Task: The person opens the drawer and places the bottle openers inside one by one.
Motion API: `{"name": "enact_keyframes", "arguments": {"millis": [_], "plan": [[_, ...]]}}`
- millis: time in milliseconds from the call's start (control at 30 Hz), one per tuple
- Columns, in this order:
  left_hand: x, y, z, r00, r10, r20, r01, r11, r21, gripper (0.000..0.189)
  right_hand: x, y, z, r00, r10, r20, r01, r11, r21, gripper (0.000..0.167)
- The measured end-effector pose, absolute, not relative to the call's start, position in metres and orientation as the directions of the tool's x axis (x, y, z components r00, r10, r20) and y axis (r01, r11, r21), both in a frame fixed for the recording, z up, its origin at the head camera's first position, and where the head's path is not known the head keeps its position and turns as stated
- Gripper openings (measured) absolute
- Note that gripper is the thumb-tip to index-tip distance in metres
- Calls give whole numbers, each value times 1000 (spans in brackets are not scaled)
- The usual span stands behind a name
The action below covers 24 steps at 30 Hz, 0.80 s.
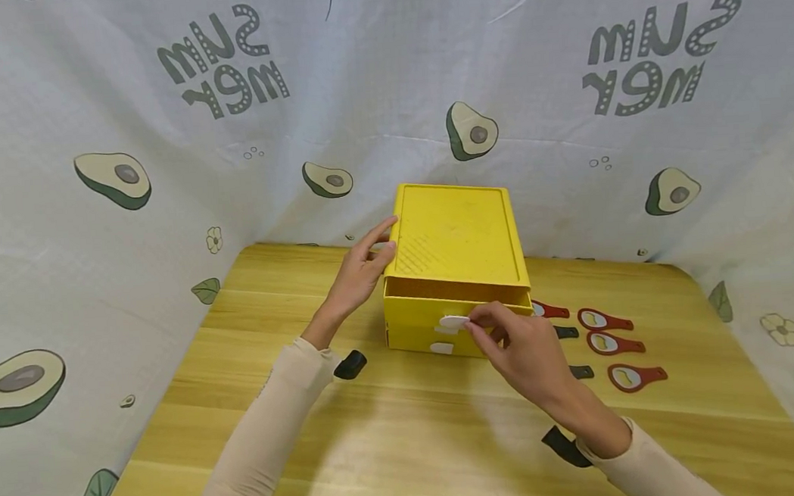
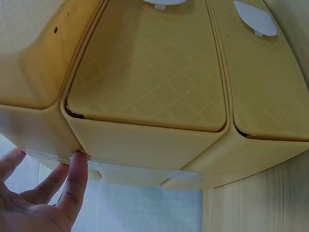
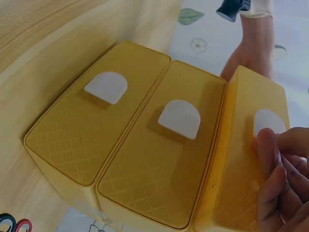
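Observation:
A yellow cabinet with three stacked drawers stands on the wooden table. Its top drawer is pulled out a little, leaving a dark gap under the lid. My right hand pinches the white handle of that drawer between thumb and fingers; the handle is partly covered by the fingertips in the right wrist view. With fingers spread, my left hand rests against the cabinet's left side near the top. The middle drawer and bottom drawer sit flush, each with a white handle.
Several red paddle-shaped pieces with pale oval centres lie on the table right of the cabinet. Dark ones lie among them, partly behind my right hand. A curtain printed with avocados hangs close behind the cabinet and at both sides.

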State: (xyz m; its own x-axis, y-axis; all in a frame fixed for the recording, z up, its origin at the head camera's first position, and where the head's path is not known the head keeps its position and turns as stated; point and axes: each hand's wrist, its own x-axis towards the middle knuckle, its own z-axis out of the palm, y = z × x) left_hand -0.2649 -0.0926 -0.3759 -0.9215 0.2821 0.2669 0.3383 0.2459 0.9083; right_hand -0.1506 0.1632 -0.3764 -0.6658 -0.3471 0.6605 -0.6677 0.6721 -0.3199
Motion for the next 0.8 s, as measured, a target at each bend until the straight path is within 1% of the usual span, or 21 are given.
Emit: {"name": "enact_keyframes", "arguments": {"millis": [167,267,300,433,567,700,800], "plan": [[-268,-94,-379,-923,279,267,343,274,899,48,-145,163,-375,-652,-362,667,-677,674,-295,23],[-268,-93,-379,-922,281,265,342,274,899,47,-141,163,-375,-641,-374,670,-686,670,-282,11],[-268,-93,-379,-923,281,264,340,271,901,46,-140,164,-375,-639,-377,670,-690,667,-282,9],[-269,-92,-379,-924,283,257,330,251,910,45,-135,164,-375,-635,-386,669,-698,657,-283,29],[-268,-93,-378,-931,281,234,305,241,921,45,-132,164,-375,-627,-389,675,-703,656,-274,34],[-267,-95,-374,-938,285,199,268,228,936,45,-130,163,-375,-613,-393,685,-711,653,-261,45],[-268,-96,-372,-938,296,179,251,227,941,46,-127,164,-375,-613,-395,685,-712,652,-262,47]]}}
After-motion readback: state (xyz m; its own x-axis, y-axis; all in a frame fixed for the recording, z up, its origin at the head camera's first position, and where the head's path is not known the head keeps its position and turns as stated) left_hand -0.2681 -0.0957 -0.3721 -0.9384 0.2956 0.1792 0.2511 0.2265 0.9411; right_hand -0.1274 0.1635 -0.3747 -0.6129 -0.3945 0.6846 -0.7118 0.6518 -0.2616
